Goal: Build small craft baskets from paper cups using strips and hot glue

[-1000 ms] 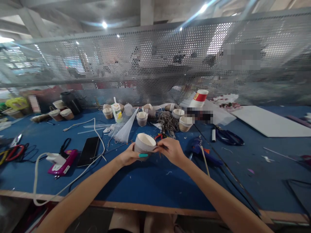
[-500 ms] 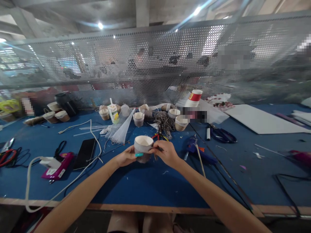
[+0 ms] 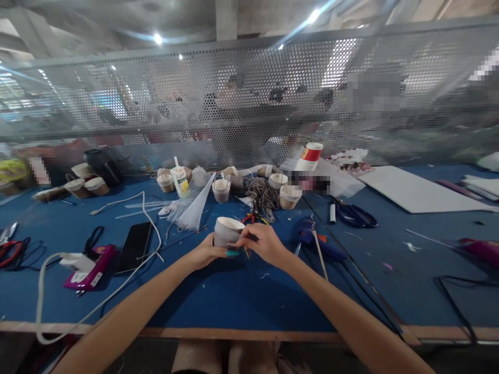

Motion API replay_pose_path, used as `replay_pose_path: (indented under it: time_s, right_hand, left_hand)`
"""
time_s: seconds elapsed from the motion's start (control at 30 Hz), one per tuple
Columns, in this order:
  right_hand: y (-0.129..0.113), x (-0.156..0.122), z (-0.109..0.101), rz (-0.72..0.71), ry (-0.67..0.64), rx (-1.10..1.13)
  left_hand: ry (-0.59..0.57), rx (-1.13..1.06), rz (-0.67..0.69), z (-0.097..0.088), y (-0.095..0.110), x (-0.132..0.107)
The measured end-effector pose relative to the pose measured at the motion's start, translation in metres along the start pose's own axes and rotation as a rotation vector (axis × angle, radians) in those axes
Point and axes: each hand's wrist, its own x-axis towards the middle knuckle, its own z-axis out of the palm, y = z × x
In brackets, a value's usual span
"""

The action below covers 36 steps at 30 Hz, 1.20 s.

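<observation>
Between hands (image 3: pixel 202 253) (image 3: pixel 263 243), a seemingly wrapped cup (image 3: pixel 223 236)

Holds a small, round, whitish-grey cup (image 3: pixel 227 232) in the left hand (image 3: pixel 205 253) at frame centre, touching its right side with the right hand (image 3: pixel 262 241). Has a flat black phone (image 3: pixel 134 246) lower left on the blue counter (image 3: pixel 234 311), a grey perforated metal screen (image 3: pixel 175 119) up top.

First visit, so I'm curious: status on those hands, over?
Left hand gripping pale cup. Right hand at its right side. Blue glue gun farther right.
</observation>
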Motion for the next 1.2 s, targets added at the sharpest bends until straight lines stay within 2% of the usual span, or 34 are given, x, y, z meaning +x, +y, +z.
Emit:
replay_pose_path:
  time_s: [0.17,0.47,0.7,0.83,1.03,1.2]
  right_hand:
    - [0.001,0.002,-0.007,0.102,-0.028,0.094]
    - [-0.002,0.001,-0.008,0.159,-0.017,0.354]
    - [-0.01,0.001,-0.015,0.133,0.032,0.393]
    - [-0.008,0.002,-0.016,0.136,0.043,0.363]
    - [-0.003,0.0,-0.008,0.191,0.008,0.423]
    - [0.0,0.0,-0.005,0.207,0.019,0.422]
  left_hand:
    - [-0.006,-0.077,-0.044,-0.003,-0.001,0.0]
    - [-0.091,-0.152,-0.02,-0.006,-0.003,0.001]
    - [0.067,-0.186,0.037,-0.003,0.001,0.004]
    - [0.114,-0.196,0.049,-0.001,0.001,0.004]
    - [0.115,-0.192,0.037,-0.004,-0.001,0.004]
    - [0.034,-0.165,0.026,-0.004,-0.001,0.002]
